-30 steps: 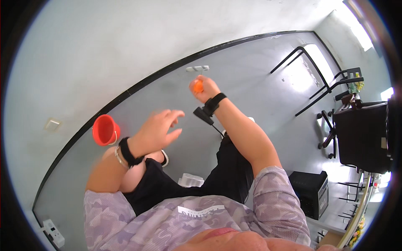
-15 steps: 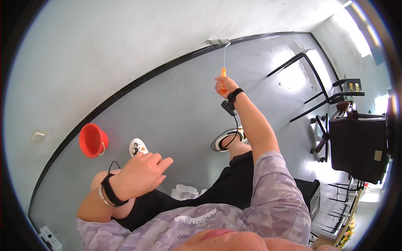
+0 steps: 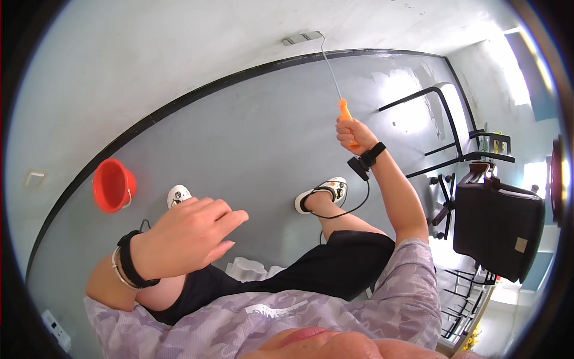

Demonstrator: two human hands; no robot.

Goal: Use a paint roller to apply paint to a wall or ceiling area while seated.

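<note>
The fingers of the right hand (image 3: 353,133) are wrapped around the orange handle of a paint roller (image 3: 323,66), partly hidden by them; its roller head is pressed on the white wall. The left hand (image 3: 188,236) is held empty, fingers loosely together. A red bucket (image 3: 112,185) is seen on the grey floor (image 3: 251,137).

Glossy orange plastic roller handle (image 3: 345,113) — thin metal shaft (image 3: 330,67), matt wall (image 3: 149,54).
</note>
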